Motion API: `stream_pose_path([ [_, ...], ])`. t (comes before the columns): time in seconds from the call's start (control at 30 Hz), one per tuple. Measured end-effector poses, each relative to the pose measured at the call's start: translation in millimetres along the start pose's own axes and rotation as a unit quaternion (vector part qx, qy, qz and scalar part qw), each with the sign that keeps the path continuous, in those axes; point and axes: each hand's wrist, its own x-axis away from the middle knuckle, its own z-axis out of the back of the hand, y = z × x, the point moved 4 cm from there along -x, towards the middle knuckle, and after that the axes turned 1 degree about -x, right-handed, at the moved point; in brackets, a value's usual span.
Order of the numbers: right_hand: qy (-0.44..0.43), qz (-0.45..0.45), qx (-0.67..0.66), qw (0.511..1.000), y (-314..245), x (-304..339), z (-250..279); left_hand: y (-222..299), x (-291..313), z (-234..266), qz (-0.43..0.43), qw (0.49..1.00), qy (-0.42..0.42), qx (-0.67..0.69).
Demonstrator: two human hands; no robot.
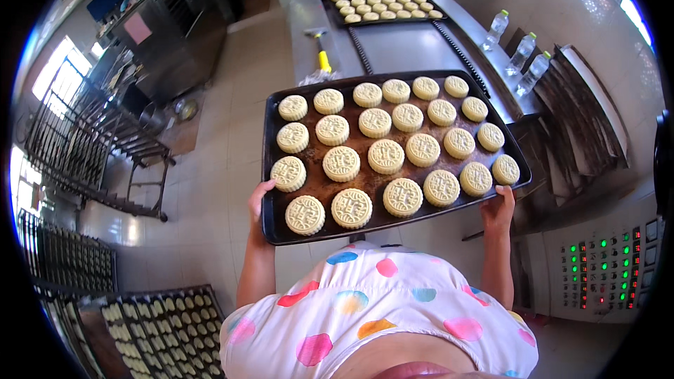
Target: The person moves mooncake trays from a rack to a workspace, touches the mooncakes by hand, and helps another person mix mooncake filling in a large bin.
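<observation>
A dark baking tray (358, 179) is held out in front of me, carrying rows of pale round mooncakes (385, 157) with patterned tops. My left hand (262, 205) grips its left side near the front corner, the thumb over the rim. At the right front corner my right hand (498, 209) clasps the edge, thumb on top. The fingers beneath the tray are hidden on both sides. Beyond it, a second tray of mooncakes (382, 7) lies on the conveyor at the mouth of a metal machine.
Two dark conveyor chains (361, 49) run along the metal bed. A yellow-handled tool (323, 60) lies left of them. Clear bottles (521, 53) stand on the right ledge. A lit control panel (604, 267) is at right. Racks (91, 151) and loaded trays (165, 333) stand left.
</observation>
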Motion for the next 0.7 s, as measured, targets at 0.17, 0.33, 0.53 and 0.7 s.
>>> stream_pose_path([
  [0.17, 0.012, 0.031, -0.011, 0.999, -43, -90, 23, -25, -116, -71, 0.070, 0.996, -0.054, -0.014],
  [0.33, 0.072, 0.031, -0.024, 0.997, -81, -184, 32, -78, -223, -104, 0.063, 0.997, -0.047, -0.008],
  [0.53, 0.005, -0.038, 0.005, 0.999, -122, -344, 74, -145, -323, -158, 0.026, 1.000, 0.013, -0.004],
  [0.7, 0.006, -0.114, 0.014, 0.993, -131, -448, 99, -174, -380, -198, 0.030, 0.999, 0.018, 0.006],
])
